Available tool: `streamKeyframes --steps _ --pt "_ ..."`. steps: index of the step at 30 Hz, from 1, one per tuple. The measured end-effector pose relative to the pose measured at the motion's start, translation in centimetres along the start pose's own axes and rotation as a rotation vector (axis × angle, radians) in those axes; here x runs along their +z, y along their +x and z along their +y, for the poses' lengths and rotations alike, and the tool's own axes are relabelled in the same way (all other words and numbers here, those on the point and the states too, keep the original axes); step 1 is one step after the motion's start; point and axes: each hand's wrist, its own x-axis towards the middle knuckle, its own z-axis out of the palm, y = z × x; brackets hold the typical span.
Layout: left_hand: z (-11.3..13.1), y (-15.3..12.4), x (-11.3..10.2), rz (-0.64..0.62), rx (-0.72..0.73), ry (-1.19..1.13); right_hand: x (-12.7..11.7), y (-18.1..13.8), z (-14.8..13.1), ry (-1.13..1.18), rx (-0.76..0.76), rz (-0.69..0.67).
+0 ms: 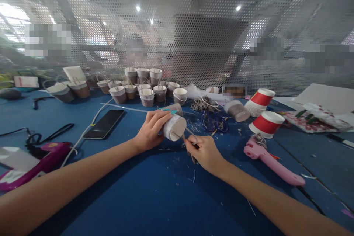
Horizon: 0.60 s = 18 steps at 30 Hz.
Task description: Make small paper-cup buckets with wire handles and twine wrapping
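Observation:
My left hand (153, 127) is wrapped around a small paper cup (175, 127), tipped on its side with a white round end towards me. A thin brown strip lies across that end. Right beside it, my right hand (203, 151) pinches a thin brown cord (190, 131), close to the cup's lower right edge. Behind the cup lies a spool of twine (174, 109), partly hidden by my left hand. Blue-handled scissors (212, 121) rest on the table to the right, next to a tangled bundle of grey-brown cord pieces (203, 104).
Several covered cups with handles (146, 97) stand at the back. A phone (104, 124) and a purple glue gun (41, 164) lie left. On the right are a pink glue gun (273, 160), red-and-white paper cups (267, 123) and a bag of white-and-red trimmings (312, 118). A perforated metal screen (166, 22) rises behind.

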Motion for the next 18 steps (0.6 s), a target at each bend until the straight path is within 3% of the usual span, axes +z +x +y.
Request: streamKeyframes --steps 3,12,18 --pt "-0.01 -0.06 0.02 -0.002 -0.021 0.001 -0.1 -0.07 -0.16 0.059 0.035 0.007" --pt "-0.04 -0.18 -0.05 0.001 0.01 -0.007 -0.11 0.09 -0.07 -0.066 -0.039 0.154" --pt "0.04 -0.01 -0.22 -0.004 0.006 0.004 0.02 0.01 0.13 -0.079 -0.075 0.041"
